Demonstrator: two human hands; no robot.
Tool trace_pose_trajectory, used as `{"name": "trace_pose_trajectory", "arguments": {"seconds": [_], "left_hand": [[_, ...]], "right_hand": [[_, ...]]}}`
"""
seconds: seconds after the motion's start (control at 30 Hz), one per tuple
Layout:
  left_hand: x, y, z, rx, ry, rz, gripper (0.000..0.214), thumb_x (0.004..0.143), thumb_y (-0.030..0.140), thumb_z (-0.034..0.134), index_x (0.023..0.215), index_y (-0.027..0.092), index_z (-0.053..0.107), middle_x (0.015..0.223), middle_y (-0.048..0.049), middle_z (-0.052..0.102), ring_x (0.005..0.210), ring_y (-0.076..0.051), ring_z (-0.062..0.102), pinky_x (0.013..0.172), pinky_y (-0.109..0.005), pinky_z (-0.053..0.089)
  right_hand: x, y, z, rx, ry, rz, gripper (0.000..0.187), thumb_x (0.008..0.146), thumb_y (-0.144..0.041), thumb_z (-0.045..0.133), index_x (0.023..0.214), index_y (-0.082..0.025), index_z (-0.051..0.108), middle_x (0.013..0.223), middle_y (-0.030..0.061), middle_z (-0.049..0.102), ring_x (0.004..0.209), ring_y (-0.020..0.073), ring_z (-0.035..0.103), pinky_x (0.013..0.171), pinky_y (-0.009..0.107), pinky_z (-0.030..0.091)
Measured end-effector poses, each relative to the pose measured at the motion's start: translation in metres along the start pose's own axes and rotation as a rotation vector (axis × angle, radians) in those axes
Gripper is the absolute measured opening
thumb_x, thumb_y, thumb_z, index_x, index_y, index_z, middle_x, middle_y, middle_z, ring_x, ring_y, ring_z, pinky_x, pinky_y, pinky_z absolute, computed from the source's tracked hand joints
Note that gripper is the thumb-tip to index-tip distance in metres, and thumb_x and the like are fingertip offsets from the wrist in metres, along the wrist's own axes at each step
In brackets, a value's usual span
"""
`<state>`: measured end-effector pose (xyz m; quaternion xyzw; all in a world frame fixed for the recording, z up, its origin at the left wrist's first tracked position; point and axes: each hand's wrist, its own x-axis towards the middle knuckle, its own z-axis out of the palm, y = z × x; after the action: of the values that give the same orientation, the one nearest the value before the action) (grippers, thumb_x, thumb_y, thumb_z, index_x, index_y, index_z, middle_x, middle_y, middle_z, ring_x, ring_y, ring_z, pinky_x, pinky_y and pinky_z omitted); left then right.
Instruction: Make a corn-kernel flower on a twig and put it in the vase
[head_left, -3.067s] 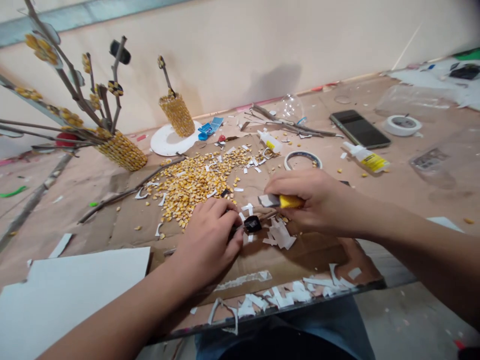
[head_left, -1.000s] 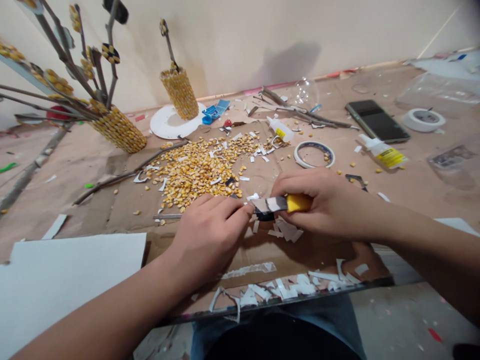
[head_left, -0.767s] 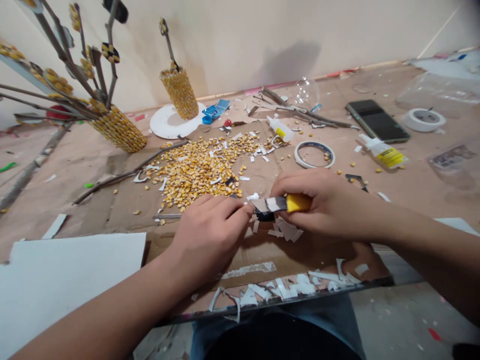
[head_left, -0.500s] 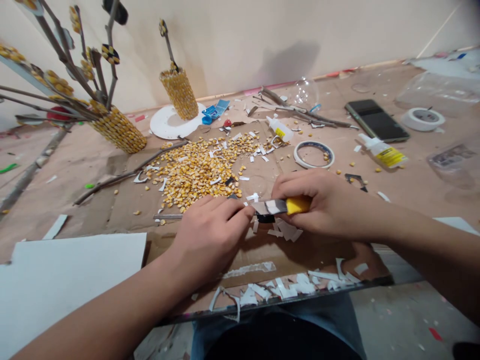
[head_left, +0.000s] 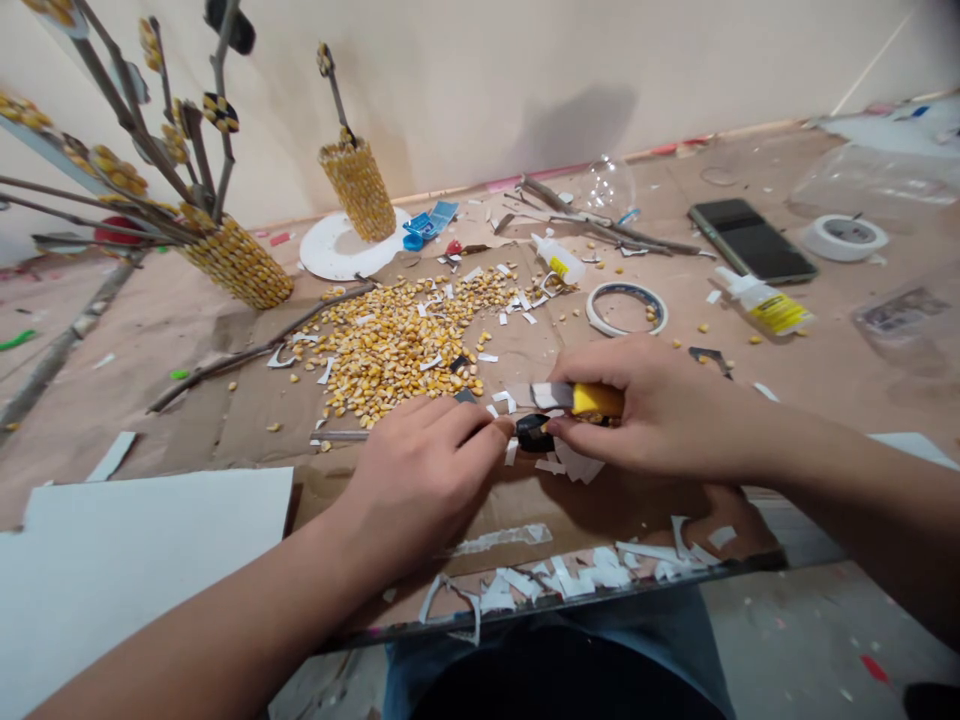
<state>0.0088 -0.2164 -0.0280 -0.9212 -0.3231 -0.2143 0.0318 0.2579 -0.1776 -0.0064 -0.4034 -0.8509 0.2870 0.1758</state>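
My left hand (head_left: 431,465) is closed low over the cardboard, around a thin stick (head_left: 337,435) whose end shows left of the fingers. By its thumb tip is a small black piece (head_left: 533,433), apparently at the stick's other end; the join is hidden. My right hand (head_left: 652,405) grips a utility knife (head_left: 596,400) with a yellow body and a grey front, the blade pointing left above the black piece. The right thumb touches that piece. Beyond the left hand lies a pile of corn kernels (head_left: 397,345) mixed with white paper scraps.
Two corn-covered vases (head_left: 236,262) (head_left: 358,190) with twigs stand at the back left. Glue bottles (head_left: 769,303) (head_left: 559,260), a tape ring (head_left: 627,308), a phone (head_left: 752,240) and branches (head_left: 607,220) lie beyond my hands. White board (head_left: 150,560) lies front left; paper scraps (head_left: 570,575) line the front edge.
The knife blade has lifted slightly off the black piece. The black piece now shows more fully, and my right thumb has come down onto it. My left hand has barely moved.
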Motion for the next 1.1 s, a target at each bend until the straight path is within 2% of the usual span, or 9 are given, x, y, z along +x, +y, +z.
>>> {"name": "trace_pose_trajectory", "arguments": {"seconds": [0.17,0.33,0.73,0.9,1.1], "left_hand": [[0.001,0.002,-0.001,-0.019,-0.025,0.001,0.009,0.098,0.017,0.065,0.097,0.012,0.072,0.09,-0.0079,0.078,0.073,-0.021,0.069,0.066,-0.035,0.05],[0.002,0.002,-0.002,0.0,-0.039,0.018,0.01,0.097,0.016,0.064,0.099,0.012,0.072,0.088,-0.0077,0.077,0.072,-0.022,0.067,0.063,-0.036,0.049],[-0.002,0.004,0.0,0.006,-0.053,0.059,0.018,0.104,0.016,0.056,0.1,0.011,0.073,0.085,-0.0079,0.074,0.074,-0.022,0.066,0.062,-0.035,0.05],[-0.001,0.005,0.001,0.025,-0.047,0.027,0.018,0.103,0.016,0.055,0.094,0.014,0.07,0.075,-0.0039,0.067,0.065,-0.02,0.058,0.056,-0.035,0.043],[-0.001,0.005,0.001,-0.009,-0.05,0.01,0.012,0.103,0.018,0.058,0.104,0.014,0.069,0.092,-0.0077,0.076,0.073,-0.02,0.064,0.061,-0.035,0.047]], "right_hand": [[-0.001,-0.003,-0.001,-0.021,-0.067,0.041,0.015,0.084,-0.027,0.067,0.072,-0.021,0.062,0.062,-0.0035,0.059,0.06,0.0123,0.05,0.057,0.027,0.03],[0.0,-0.003,-0.002,0.014,-0.149,0.068,0.02,0.089,-0.03,0.065,0.072,-0.021,0.061,0.062,-0.0036,0.06,0.06,0.0127,0.051,0.057,0.028,0.031],[0.004,-0.011,-0.004,0.015,-0.231,0.141,0.017,0.087,-0.028,0.064,0.072,-0.02,0.066,0.061,-0.0018,0.065,0.057,0.0132,0.054,0.054,0.027,0.031],[0.005,-0.01,-0.005,-0.029,-0.233,0.172,0.016,0.087,-0.029,0.065,0.073,-0.02,0.067,0.062,-0.0002,0.066,0.056,0.0137,0.055,0.053,0.027,0.029],[0.004,-0.006,-0.004,-0.018,-0.202,0.153,0.027,0.093,-0.041,0.063,0.076,-0.02,0.068,0.066,0.0016,0.067,0.061,0.015,0.056,0.057,0.028,0.03]]}}
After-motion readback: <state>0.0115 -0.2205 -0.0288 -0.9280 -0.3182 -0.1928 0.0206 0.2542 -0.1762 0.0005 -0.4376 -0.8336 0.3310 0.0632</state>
